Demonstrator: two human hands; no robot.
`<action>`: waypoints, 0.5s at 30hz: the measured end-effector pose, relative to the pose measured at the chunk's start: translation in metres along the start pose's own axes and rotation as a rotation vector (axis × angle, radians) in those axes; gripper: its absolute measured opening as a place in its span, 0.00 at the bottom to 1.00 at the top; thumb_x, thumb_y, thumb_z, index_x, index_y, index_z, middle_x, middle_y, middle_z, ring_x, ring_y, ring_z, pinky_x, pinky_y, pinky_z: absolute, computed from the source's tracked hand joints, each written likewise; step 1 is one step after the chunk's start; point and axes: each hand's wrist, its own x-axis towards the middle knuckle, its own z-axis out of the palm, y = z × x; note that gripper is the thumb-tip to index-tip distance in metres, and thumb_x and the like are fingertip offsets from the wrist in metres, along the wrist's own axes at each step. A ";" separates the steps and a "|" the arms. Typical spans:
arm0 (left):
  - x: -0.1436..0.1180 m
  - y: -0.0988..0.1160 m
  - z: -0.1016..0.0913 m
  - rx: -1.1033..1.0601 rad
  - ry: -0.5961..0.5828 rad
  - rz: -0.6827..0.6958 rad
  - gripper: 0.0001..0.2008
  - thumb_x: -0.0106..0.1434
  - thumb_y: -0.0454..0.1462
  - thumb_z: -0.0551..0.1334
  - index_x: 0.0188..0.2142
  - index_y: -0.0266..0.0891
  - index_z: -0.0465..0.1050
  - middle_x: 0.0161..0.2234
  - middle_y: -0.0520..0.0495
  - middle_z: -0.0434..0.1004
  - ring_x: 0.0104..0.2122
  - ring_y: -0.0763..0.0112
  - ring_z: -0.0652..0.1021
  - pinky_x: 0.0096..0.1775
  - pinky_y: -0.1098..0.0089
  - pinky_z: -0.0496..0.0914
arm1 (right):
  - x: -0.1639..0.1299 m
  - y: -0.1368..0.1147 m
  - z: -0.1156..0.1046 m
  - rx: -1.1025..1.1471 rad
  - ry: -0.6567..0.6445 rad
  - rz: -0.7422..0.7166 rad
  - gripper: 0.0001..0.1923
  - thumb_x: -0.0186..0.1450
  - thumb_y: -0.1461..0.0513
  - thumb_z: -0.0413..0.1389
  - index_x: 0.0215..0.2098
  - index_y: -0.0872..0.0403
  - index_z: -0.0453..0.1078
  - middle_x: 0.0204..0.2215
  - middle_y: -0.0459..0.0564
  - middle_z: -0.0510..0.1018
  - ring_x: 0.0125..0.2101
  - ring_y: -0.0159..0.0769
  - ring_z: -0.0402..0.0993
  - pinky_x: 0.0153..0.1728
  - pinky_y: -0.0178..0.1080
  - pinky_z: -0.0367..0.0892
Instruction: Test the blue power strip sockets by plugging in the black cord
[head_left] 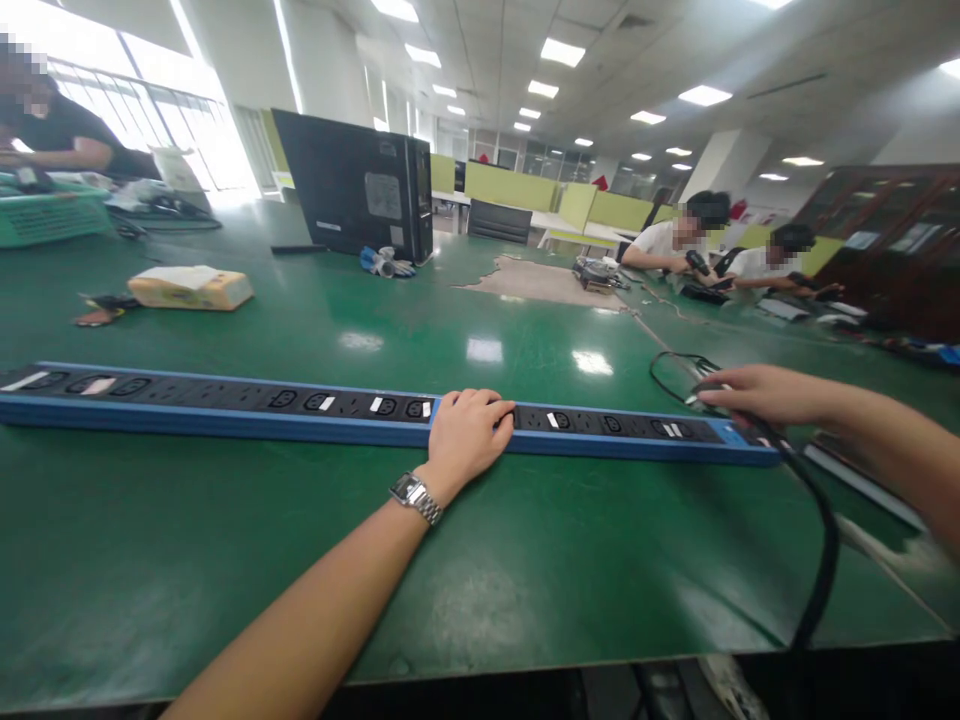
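Observation:
A long blue power strip (375, 424) with rows of black sockets and several white labels lies across the green table. My left hand (471, 432), with a metal watch on its wrist, is laid over the strip right of its middle, fingers curled round the top. Above the strip's right end, my right hand (761, 393) pinches a thin black cable (660, 368) that has a small pale tip at my fingers. From that end a thick black power cord (829, 540) droops over the front edge. My right hand partly hides the cord's start.
A black computer tower (352, 185) stands behind, with blue-grey gloves (386, 262) beside it. Tissues (191, 288) and a green basket (52, 215) are at left. A long pale bar (862, 485) lies at right. One person sits far left, two far right.

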 end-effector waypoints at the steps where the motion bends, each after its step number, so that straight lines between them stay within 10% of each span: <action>1: 0.000 0.000 0.000 0.003 -0.003 0.001 0.15 0.67 0.41 0.53 0.45 0.47 0.78 0.46 0.49 0.79 0.46 0.63 0.74 0.48 0.60 0.63 | -0.001 -0.017 0.007 0.053 -0.142 -0.033 0.29 0.65 0.47 0.47 0.54 0.57 0.71 0.20 0.50 0.76 0.19 0.34 0.69 0.22 0.36 0.60; 6: -0.001 0.000 0.000 -0.004 0.003 0.018 0.15 0.67 0.41 0.53 0.45 0.47 0.78 0.47 0.49 0.79 0.47 0.63 0.75 0.49 0.59 0.63 | 0.009 -0.070 0.040 -0.048 -0.189 -0.172 0.25 0.65 0.49 0.47 0.45 0.58 0.74 0.21 0.49 0.77 0.26 0.38 0.74 0.29 0.36 0.64; 15: -0.001 -0.004 0.002 -0.042 0.005 0.018 0.15 0.67 0.41 0.54 0.46 0.45 0.76 0.48 0.48 0.78 0.48 0.64 0.75 0.51 0.61 0.64 | 0.026 -0.065 0.042 -0.110 -0.241 -0.149 0.22 0.67 0.50 0.46 0.38 0.57 0.75 0.23 0.50 0.78 0.26 0.38 0.75 0.30 0.36 0.65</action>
